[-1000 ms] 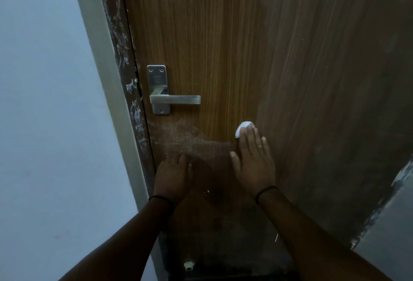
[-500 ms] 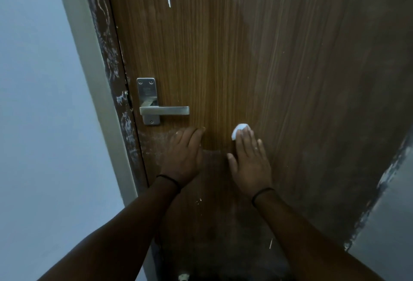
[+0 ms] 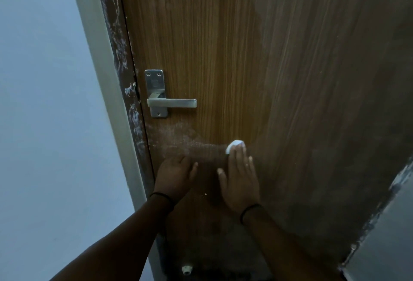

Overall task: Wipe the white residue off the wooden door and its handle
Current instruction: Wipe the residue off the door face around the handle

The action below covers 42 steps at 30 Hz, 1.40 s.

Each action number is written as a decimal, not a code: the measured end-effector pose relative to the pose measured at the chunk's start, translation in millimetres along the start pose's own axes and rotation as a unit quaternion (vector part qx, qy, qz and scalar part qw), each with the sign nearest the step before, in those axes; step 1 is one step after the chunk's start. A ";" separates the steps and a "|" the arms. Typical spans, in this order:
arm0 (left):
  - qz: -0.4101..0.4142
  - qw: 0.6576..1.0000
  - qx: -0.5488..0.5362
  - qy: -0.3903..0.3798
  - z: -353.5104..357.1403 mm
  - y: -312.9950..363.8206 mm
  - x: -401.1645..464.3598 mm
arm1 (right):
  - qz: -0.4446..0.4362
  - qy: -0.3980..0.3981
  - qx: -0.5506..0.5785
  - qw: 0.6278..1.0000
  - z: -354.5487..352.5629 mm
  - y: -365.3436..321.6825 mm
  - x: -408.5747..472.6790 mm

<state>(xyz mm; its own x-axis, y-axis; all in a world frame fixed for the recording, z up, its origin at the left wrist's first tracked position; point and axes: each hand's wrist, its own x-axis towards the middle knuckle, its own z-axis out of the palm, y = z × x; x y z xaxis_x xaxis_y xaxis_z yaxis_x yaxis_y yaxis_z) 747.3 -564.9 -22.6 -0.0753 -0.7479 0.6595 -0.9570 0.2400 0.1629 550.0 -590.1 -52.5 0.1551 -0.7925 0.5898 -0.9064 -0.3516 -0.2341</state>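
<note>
The right hand (image 3: pixel 238 180) presses a white cloth (image 3: pixel 234 145) flat on the wooden door (image 3: pixel 223 57), fingers extended, the left hand (image 3: pixel 175 177) open beside the white residue (image 3: pixel 174 137) (below the handle (image 3: pixel 172 103)), so dry wiping may only smear it.

Black bands (image 3: pixel 250 210) on bare wrists

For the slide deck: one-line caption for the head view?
Right hand presses a white cloth to the wooden door; left hand beside it, below the dusty patch.
</note>
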 end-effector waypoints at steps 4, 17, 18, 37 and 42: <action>-0.007 1.000 0.010 0.004 -1.0 -9.8 -0.5 | -0.054 -0.001 -0.014 0.998 21.4 -44.5 7.8; 0.002 1.000 0.002 0.008 16.3 -10.9 -6.6 | 0.033 0.036 -0.061 0.997 -5.7 17.9 17.7; 0.002 1.000 0.004 0.009 18.6 -9.1 -7.3 | 0.041 0.039 -0.052 0.997 -3.4 14.2 14.7; -0.097 0.995 0.015 -0.023 35.5 -38.9 -29.6 | -0.109 -0.065 -0.090 0.988 29.1 -12.3 -13.4; -0.143 0.988 0.000 -0.051 40.4 -39.2 -31.3 | -0.092 -0.025 -0.076 0.993 31.1 -41.8 2.6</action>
<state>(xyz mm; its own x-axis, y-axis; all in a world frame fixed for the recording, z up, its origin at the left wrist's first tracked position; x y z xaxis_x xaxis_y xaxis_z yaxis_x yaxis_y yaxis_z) 775.8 -575.9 -79.3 0.1697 -0.8433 0.5100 -0.9434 0.0106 0.3315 600.5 -593.0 -65.3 0.3397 -0.7471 0.5714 -0.9089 -0.4170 -0.0049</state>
